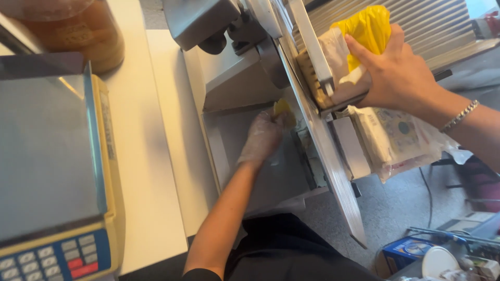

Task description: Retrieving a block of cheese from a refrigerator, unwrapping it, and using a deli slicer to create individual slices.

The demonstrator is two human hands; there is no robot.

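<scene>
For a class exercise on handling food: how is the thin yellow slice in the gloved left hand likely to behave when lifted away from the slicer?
The yellow slice looks thin, so it is probably floppy and light. Pinched in the gloved left hand, it may tear or fold easily. It might also cling to the plastic glove, though its surface is too blurred to judge.

I see a yellow plastic wrapper (367,28) on the block at top right, a clear plastic bag with printed paper label (401,136) hanging just below it, a blue cardboard box (402,252) bottom right, and a blue-and-yellow scale keypad panel (54,257) bottom left.
</scene>
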